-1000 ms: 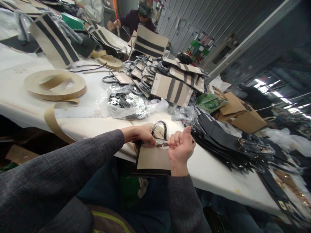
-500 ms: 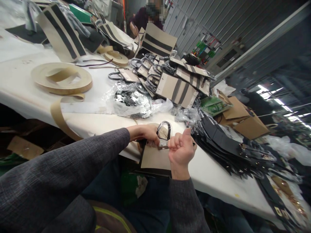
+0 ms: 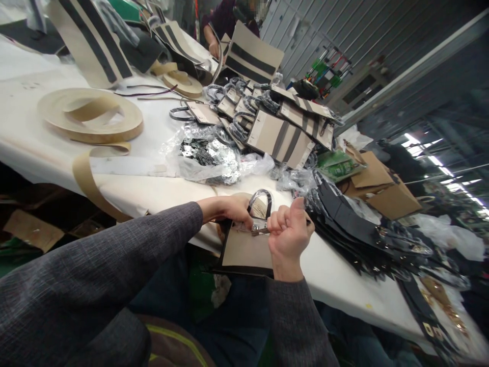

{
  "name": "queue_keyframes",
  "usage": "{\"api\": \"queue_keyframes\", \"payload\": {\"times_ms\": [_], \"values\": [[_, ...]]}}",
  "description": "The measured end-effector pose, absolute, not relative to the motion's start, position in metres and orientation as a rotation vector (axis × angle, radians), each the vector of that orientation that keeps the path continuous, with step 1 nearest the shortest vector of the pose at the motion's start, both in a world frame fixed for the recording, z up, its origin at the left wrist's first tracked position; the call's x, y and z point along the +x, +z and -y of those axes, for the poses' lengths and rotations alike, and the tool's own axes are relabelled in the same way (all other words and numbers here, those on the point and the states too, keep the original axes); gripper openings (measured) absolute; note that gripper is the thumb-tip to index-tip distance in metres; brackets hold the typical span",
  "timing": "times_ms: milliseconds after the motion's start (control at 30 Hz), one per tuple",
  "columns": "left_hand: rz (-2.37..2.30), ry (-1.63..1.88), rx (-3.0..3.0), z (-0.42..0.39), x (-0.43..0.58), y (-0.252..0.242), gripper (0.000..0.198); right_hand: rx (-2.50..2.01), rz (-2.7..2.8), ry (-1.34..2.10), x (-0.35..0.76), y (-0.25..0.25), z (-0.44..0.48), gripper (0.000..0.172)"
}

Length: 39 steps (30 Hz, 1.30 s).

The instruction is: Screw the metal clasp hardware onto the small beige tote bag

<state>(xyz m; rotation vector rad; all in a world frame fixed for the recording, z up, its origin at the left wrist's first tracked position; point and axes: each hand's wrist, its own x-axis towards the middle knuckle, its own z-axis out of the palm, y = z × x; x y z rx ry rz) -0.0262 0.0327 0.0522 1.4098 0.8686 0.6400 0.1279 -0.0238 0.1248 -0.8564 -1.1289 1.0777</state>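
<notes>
A beige bag panel (image 3: 246, 251) with dark edging lies at the table's front edge, in front of me. Its black handle (image 3: 269, 204) is wrapped in clear plastic and stands up from the top. My left hand (image 3: 237, 210) pinches the panel's upper edge at the foot of the handle. In a fist with the thumb up, my right hand (image 3: 289, 232) grips a slim hand tool (image 3: 261, 231). The tool's metal tip points left and meets the panel's top near my left fingers. Most of the tool is hidden by the fist, so its exact kind is unclear.
Beyond my hands lie a plastic bag of metal pieces (image 3: 208, 155) and a pile of striped bag panels (image 3: 278, 135). A roll of tan tape (image 3: 91, 114) sits left, black straps (image 3: 344, 229) right. A co-worker (image 3: 214, 33) is at the far side.
The view has tilted slightly. Both hands keep their grip on the panel and the tool, and the tool's tip stays at the panel's upper edge.
</notes>
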Motion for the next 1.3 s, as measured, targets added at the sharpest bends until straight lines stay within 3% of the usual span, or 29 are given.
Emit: {"api": "queue_keyframes", "payload": {"times_ms": [300, 633, 800, 967, 1300], "values": [[-0.866, 0.622, 1.393, -0.029, -0.027, 0.056, 0.034, -1.05, 1.043, 0.988, 0.113, 0.123, 0.002, 0.074], [-0.892, 0.607, 1.278, -0.022, -0.024, 0.06, 0.037, -1.453, 0.79, 1.256, 0.104, 0.116, -0.065, 0.07], [-1.022, 0.552, 1.268, -0.026, -0.02, 0.062, 0.029, -1.192, 0.88, 1.281, 0.119, 0.126, -0.034, 0.075], [-1.027, 0.42, 1.294, -0.037, -0.017, 0.059, 0.025, -0.85, 1.12, 0.908, 0.123, 0.131, 0.019, 0.072], [-0.948, 0.483, 1.312, -0.031, -0.02, 0.06, 0.026, -0.827, 1.161, 0.746, 0.101, 0.11, 0.031, 0.069]]}}
